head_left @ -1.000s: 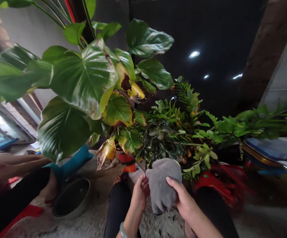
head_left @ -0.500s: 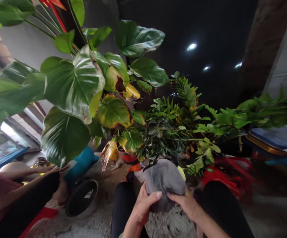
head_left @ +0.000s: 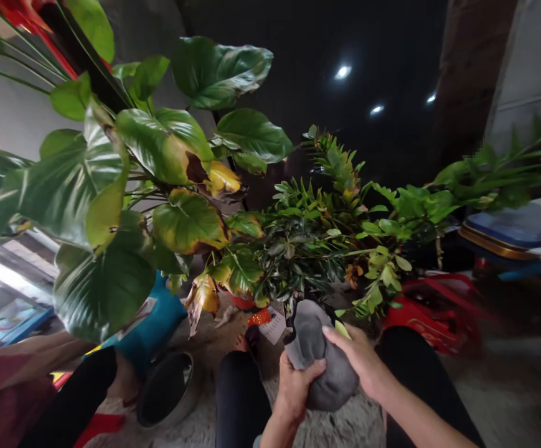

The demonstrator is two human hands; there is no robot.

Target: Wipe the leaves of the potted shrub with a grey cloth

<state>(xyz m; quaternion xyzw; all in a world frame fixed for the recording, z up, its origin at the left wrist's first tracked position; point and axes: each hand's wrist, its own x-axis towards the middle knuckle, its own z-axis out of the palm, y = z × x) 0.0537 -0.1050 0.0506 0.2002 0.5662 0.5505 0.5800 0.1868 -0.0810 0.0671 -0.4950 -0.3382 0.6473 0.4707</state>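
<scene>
Between my knees I hold a soft grey cloth item (head_left: 329,379) with a dark trimmed edge; it looks like a pouch or a cap, but I cannot tell which. My left hand (head_left: 296,382) is closed on its left side, the thumb pressed across the front. On the upper right side my right hand (head_left: 361,354) grips it, thumb in front and the other fingers mostly hidden behind. A pale yellow-green piece (head_left: 342,328) shows beside the right thumb, partly covered by the cloth and hand.
Leafy plants (head_left: 190,218) spread ahead of me, some leaves browned. A red bag or basket (head_left: 431,314) sits at the right. On the left are a dark round bowl (head_left: 165,389), a blue object (head_left: 158,317) and another person's leg (head_left: 78,398). A printed paper (head_left: 274,325) lies on the floor.
The grey cloth has been turned and tilted, its dark edge now at the upper left. My right hand has moved up its side. The view has shifted to the right.
</scene>
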